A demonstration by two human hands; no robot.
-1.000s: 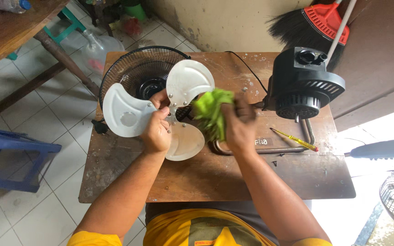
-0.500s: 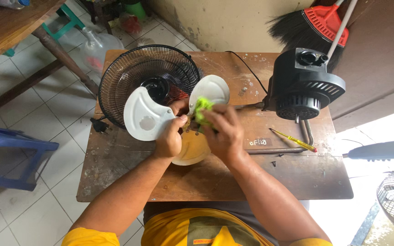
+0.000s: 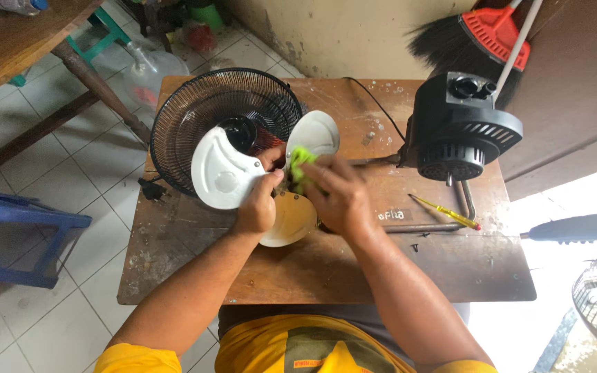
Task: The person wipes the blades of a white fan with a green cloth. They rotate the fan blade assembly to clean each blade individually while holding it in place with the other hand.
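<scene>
The left hand [image 3: 256, 207] grips one white three-bladed plastic fan propeller [image 3: 226, 173]; the right hand [image 3: 336, 197] pinches one green cloth [image 3: 300, 160] against it, above the wooden bench [image 3: 450, 269].

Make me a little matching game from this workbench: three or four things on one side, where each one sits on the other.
Things:
1. green cloth
2. white fan blade
3. black fan guard
4. yellow screwdriver

Places:
A. lying on the table beside the black motor housing
B. pressed under the right hand
C. resting at the table's far left corner
D. gripped by the left hand

Pairs: 1-B, 2-D, 3-C, 4-A
</scene>
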